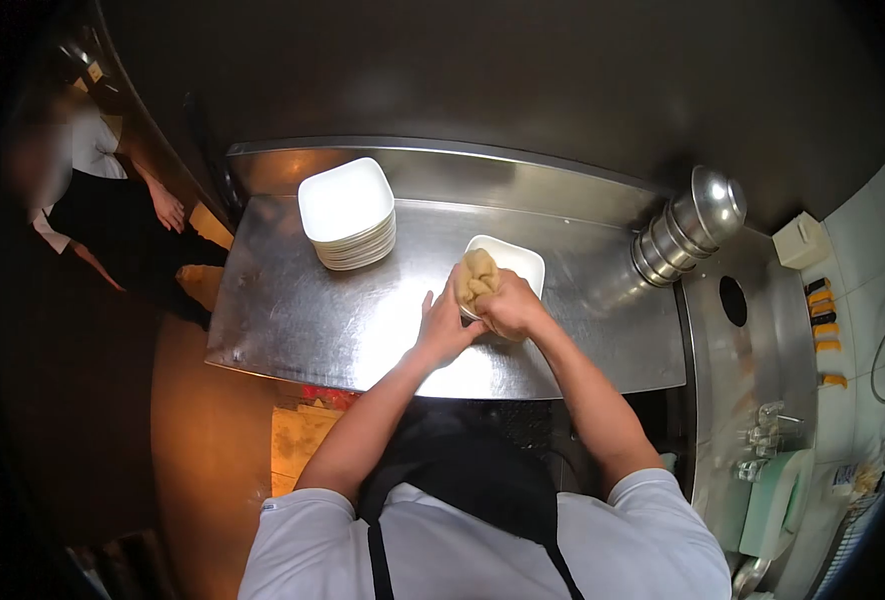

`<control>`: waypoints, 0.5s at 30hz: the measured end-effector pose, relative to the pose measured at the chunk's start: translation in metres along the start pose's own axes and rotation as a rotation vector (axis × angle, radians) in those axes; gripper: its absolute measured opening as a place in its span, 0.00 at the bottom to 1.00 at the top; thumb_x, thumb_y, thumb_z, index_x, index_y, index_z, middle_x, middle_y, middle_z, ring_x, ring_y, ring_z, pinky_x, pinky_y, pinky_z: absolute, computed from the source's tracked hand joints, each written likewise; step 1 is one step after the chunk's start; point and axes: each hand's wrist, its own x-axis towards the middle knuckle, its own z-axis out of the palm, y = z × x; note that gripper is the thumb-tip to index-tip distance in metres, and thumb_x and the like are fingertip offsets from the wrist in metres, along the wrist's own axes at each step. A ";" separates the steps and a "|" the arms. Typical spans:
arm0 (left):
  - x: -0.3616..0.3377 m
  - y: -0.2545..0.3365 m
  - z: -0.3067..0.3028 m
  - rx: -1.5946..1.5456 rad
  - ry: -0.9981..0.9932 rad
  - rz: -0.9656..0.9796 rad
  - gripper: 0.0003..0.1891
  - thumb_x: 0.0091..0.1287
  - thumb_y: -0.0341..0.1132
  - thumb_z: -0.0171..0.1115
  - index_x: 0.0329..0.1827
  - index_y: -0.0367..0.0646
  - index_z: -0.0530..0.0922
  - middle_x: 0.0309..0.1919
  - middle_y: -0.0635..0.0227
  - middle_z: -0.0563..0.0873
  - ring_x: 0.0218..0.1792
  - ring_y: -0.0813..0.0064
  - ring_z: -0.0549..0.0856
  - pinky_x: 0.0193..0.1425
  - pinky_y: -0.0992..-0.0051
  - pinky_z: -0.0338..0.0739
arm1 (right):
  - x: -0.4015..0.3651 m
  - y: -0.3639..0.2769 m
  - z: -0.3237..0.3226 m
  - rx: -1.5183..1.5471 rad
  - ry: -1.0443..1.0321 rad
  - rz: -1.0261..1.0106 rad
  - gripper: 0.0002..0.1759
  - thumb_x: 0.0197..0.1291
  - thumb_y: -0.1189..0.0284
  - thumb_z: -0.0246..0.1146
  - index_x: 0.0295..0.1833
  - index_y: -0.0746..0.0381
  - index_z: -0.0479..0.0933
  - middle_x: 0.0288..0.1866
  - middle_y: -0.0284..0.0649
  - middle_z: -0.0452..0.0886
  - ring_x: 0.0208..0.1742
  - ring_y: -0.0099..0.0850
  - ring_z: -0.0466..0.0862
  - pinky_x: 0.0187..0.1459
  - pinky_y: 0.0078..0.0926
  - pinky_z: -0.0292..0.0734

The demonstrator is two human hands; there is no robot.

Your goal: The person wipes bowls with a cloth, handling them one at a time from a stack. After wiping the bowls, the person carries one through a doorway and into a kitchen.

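Note:
A square white dish (pixel 518 262) with rounded corners is in front of me, over the steel counter. My right hand (pixel 511 303) is closed on a bunched beige cloth (pixel 479 280), which lies over the near left part of the dish. At the dish's left edge is my left hand (pixel 448 328), curled around the rim with its thumb side out. Cloth and fingers hide the near left corner of the dish. To the left stands a stack of matching white dishes (pixel 348 200).
The steel counter (pixel 273 300) has a raised back edge. Nested metal containers (pixel 678 235) lean at the right end. Several knives with yellow handles (pixel 823 320) hang on the right wall, above a sink area holding glasses (pixel 768 430). Another person (pixel 113 210) stands at the far left.

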 end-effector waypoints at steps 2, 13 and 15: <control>0.002 -0.002 -0.002 0.025 -0.037 -0.018 0.62 0.58 0.55 0.75 0.83 0.38 0.41 0.72 0.47 0.73 0.75 0.53 0.69 0.81 0.42 0.42 | 0.007 0.014 -0.002 0.456 -0.010 0.013 0.23 0.50 0.72 0.67 0.54 0.64 0.79 0.49 0.59 0.85 0.48 0.54 0.86 0.51 0.42 0.82; 0.006 -0.006 0.005 -0.049 -0.034 -0.012 0.62 0.57 0.50 0.77 0.84 0.41 0.41 0.75 0.50 0.70 0.77 0.53 0.67 0.80 0.37 0.37 | 0.016 0.030 0.017 -0.315 0.255 -0.056 0.30 0.48 0.66 0.70 0.59 0.62 0.76 0.49 0.57 0.85 0.51 0.54 0.85 0.53 0.44 0.80; 0.007 -0.006 0.003 -0.057 -0.036 -0.013 0.62 0.57 0.51 0.77 0.84 0.41 0.41 0.75 0.51 0.69 0.77 0.53 0.67 0.80 0.35 0.37 | 0.019 0.037 0.014 0.027 0.107 -0.099 0.27 0.49 0.67 0.70 0.57 0.61 0.77 0.50 0.57 0.85 0.51 0.55 0.85 0.54 0.43 0.80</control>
